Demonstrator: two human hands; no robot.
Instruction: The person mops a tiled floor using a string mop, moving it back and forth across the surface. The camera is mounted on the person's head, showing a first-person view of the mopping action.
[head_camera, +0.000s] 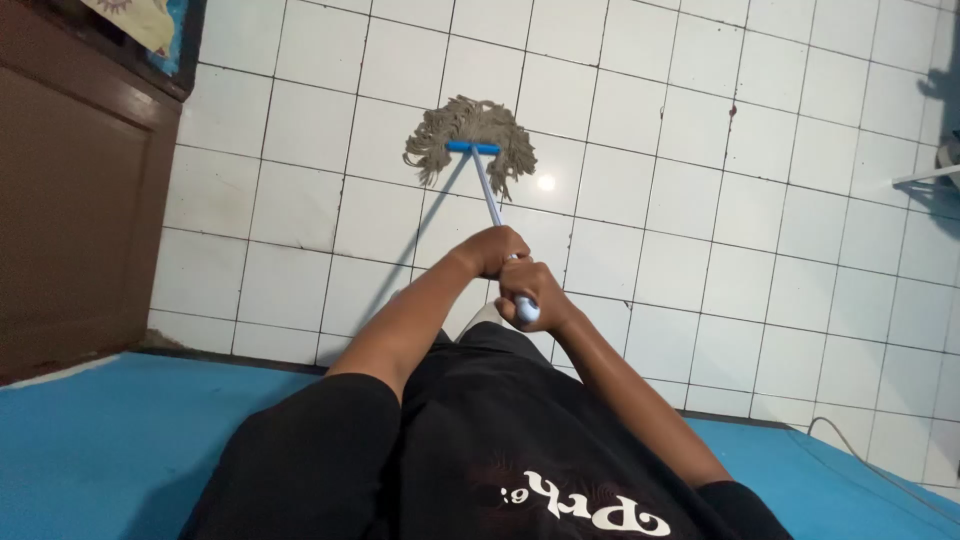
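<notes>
Head view looks down on a string mop with a blue clamp and thin pale metal handle (487, 185); its grey strands lie spread on the white tiled floor (760, 260), well ahead of both hands. Left hand (490, 250) wraps the handle, fingers curled tight, and right hand (525, 290), just behind it, clenches the handle's end

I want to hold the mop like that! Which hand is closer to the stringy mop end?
The left hand: it grips the mop handle farther along, nearer the mop head. The right hand wraps the handle's very end.
</notes>
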